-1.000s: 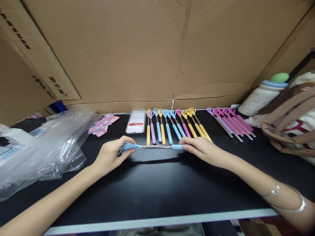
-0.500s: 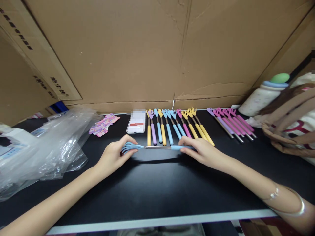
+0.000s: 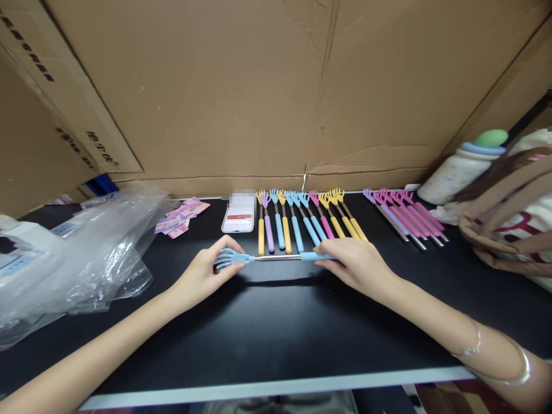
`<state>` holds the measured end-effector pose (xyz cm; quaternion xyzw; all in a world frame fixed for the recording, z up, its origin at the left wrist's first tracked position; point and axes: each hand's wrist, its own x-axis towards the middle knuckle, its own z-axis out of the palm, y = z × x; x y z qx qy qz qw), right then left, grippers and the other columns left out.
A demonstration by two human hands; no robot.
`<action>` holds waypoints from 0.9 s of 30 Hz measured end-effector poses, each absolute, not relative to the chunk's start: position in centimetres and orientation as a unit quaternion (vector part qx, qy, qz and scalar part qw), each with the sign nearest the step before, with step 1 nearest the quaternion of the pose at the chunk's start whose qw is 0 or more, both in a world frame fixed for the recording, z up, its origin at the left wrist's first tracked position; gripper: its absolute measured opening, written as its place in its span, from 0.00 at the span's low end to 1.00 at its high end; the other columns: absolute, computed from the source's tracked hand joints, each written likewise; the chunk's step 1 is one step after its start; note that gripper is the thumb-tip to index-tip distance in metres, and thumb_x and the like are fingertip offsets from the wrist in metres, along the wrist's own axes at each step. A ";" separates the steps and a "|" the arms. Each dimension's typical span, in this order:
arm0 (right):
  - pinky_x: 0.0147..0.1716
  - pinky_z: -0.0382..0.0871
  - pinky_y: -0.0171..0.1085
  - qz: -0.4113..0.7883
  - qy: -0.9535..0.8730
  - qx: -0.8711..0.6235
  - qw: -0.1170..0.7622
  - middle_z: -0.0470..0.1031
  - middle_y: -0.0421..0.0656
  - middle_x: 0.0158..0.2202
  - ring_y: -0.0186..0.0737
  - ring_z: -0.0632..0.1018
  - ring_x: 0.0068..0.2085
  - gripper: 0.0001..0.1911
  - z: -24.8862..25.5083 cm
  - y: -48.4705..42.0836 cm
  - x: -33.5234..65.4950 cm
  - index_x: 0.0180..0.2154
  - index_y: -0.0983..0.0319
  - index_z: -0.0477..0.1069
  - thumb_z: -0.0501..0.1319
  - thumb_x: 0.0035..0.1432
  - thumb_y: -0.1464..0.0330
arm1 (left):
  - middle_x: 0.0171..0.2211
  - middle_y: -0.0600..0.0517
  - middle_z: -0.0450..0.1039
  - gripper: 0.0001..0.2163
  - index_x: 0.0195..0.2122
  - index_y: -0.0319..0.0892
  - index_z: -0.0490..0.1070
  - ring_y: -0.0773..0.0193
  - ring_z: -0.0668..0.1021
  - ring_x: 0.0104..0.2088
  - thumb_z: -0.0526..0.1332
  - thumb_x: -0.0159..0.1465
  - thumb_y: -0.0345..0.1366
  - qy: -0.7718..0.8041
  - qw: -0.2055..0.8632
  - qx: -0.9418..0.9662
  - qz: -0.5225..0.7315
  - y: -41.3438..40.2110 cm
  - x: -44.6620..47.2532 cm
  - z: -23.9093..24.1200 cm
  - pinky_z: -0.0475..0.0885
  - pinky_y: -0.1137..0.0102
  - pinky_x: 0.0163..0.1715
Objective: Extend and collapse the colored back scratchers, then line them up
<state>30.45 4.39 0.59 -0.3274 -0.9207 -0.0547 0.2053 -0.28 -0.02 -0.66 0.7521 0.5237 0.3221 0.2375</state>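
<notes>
A blue back scratcher (image 3: 278, 258) with a metal rod is held level above the black table, its shadow below it. My left hand (image 3: 212, 267) pinches the claw end between thumb and fingers. At the other end, my right hand (image 3: 351, 259) is closed on the blue handle and hides part of it. Just beyond the hands lies a row of back scratchers (image 3: 295, 230) in yellow, purple, blue and pink, claws pointing to the back. Further right is a second group of pink and purple ones (image 3: 401, 215), with metal rods showing at their near ends.
A phone (image 3: 238, 214) lies left of the row, beside a pile of pink and purple cards (image 3: 181, 218). Clear plastic bags (image 3: 95, 259) cover the left side. A white bottle (image 3: 459, 172) and a brown bag (image 3: 495, 230) stand at right. Cardboard (image 3: 233, 103) walls the back.
The scratcher in my hands has shifted very slightly to the right. Both hands keep their hold; the things on the table lie as before.
</notes>
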 end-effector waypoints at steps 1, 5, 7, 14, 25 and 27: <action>0.27 0.59 0.33 -0.066 -0.920 -0.325 0.207 0.76 0.42 0.29 0.37 0.75 0.30 0.10 0.6 4.4 30.4 0.34 0.59 0.68 0.52 0.64 0.64 | 0.23 0.57 0.68 0.08 0.36 0.43 0.64 0.68 0.69 0.23 0.57 0.61 0.42 0.522 0.240 0.751 0.327 0.0 -0.2 -0.7 0.64 0.74 0.24; 0.29 0.60 0.35 -0.092 -0.912 -0.334 0.219 0.77 0.43 0.30 0.38 0.76 0.31 0.13 0.7 4.2 30.4 0.34 0.59 0.70 0.52 0.64 0.60 | 0.22 0.57 0.67 0.07 0.35 0.43 0.64 0.69 0.68 0.21 0.58 0.61 0.41 0.515 0.237 0.745 0.352 0.0 -0.2 -0.6 0.63 0.74 0.22; 0.29 0.61 0.35 -0.083 -0.905 -0.349 0.230 0.77 0.43 0.28 0.38 0.75 0.29 0.13 0.9 4.1 30.3 0.35 0.59 0.70 0.53 0.63 0.59 | 0.22 0.57 0.67 0.07 0.35 0.43 0.64 0.68 0.68 0.21 0.58 0.61 0.41 0.512 0.231 0.745 0.359 0.0 -0.2 -0.4 0.63 0.74 0.22; 0.26 0.62 0.33 0.064 -0.883 -0.387 0.258 0.75 0.39 0.28 0.33 0.73 0.26 0.09 2.3 4.1 30.5 0.35 0.58 0.70 0.59 0.58 0.60 | 0.19 0.59 0.63 0.09 0.37 0.43 0.64 0.69 0.67 0.19 0.57 0.63 0.43 0.502 0.275 0.731 0.373 -0.2 -0.3 0.3 0.62 0.75 0.21; 0.18 0.64 0.31 0.452 -0.728 -0.366 0.364 0.71 0.36 0.25 0.28 0.69 0.18 0.16 3.3 5.2 30.7 0.38 0.60 0.63 0.59 0.58 0.55 | 0.16 0.59 0.63 0.13 0.36 0.42 0.64 0.67 0.68 0.19 0.55 0.62 0.47 0.513 0.322 0.644 0.467 1.4 -1.3 0.0 0.63 0.74 0.23; 0.19 0.64 0.31 0.463 -0.717 -0.367 0.369 0.71 0.36 0.25 0.28 0.70 0.18 0.15 3.1 5.1 30.5 0.39 0.60 0.62 0.57 0.60 0.55 | 0.16 0.59 0.63 0.13 0.36 0.42 0.64 0.67 0.68 0.20 0.54 0.62 0.47 0.515 0.316 0.645 0.468 1.3 -1.1 0.0 0.64 0.73 0.23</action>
